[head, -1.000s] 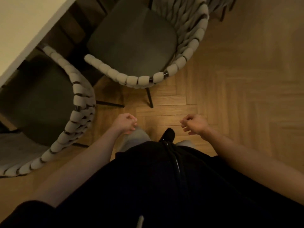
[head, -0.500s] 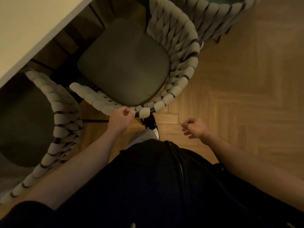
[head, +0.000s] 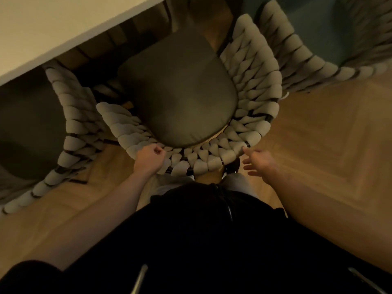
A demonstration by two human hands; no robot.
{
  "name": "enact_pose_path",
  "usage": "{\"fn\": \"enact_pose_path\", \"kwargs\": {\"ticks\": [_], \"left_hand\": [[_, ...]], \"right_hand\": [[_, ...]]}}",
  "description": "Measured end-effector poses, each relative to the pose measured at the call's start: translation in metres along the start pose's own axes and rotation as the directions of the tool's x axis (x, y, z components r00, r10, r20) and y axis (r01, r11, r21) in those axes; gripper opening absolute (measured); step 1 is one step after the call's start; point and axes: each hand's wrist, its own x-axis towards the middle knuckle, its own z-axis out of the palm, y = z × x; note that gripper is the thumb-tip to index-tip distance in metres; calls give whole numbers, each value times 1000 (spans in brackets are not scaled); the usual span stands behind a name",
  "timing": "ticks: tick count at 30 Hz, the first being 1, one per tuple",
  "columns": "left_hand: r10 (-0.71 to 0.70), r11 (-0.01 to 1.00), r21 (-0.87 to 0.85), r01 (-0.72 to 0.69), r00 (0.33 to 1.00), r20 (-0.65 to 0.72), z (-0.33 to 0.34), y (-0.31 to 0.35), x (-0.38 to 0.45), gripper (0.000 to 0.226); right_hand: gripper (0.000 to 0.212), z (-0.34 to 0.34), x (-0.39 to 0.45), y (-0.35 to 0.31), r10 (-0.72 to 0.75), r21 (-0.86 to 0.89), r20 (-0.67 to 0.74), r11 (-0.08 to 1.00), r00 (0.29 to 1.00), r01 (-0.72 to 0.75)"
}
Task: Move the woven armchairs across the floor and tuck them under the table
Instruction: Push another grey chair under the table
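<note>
Now left hand (head: 149, 159) on armchair (head: 252, 115).

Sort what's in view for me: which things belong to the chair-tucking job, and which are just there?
Job: middle woven armchair, left woven armchair, right woven armchair, white table, left hand closed on the backrest rim, right hand open beside it.

Just there: herringbone wood floor.

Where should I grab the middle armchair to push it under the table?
Grip the top rim of the curved woven back of the middle armchair, from behind, one hand each side. The left hand is already closed on it; the right hand is open beside it. The seat faces the table.
</note>
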Motion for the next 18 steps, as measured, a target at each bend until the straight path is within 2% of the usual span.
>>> {"fn": "enact_pose_path", "kwargs": {"ticks": [3,5,7,8,10,11,13,15,18], "left_hand": [[-81,996,-43,79,995,-60,7,5,-7,9],[-163,982,-119,146,975,-150,16,12,-17,9],[-323,931,-247,268,921,-217,29,18,-30,13],[-421,875,-352,332,881,-215,38,19,-36,19],[-604,692,-587,420,783,-151,56,21,-47,49],[-672,567,-695,442,736,-79,65,21,-52,66],[-722,266,-868,420,684,110,87,28,-59,75],[-662,34,-929,368,704,255,106,41,-64,62],[-554,-136,-936,325,758,344,128,55,-60,57]], "right_hand": [[45,-17,19,-17,33,70,15,997,999,-34],[50,-28,31,-30,51,109,56,992,997,-57],[56,-37,43,-42,79,126,88,988,993,-89],[57,-42,49,-46,87,126,102,987,991,-99],[53,-49,59,-54,87,137,133,985,987,-105],[48,-52,64,-58,82,148,150,983,985,-104],[39,-55,71,-65,79,183,181,977,980,-112],[38,-55,78,-69,87,220,205,966,975,-133],[44,-53,88,-71,106,260,232,951,967,-166]]}}
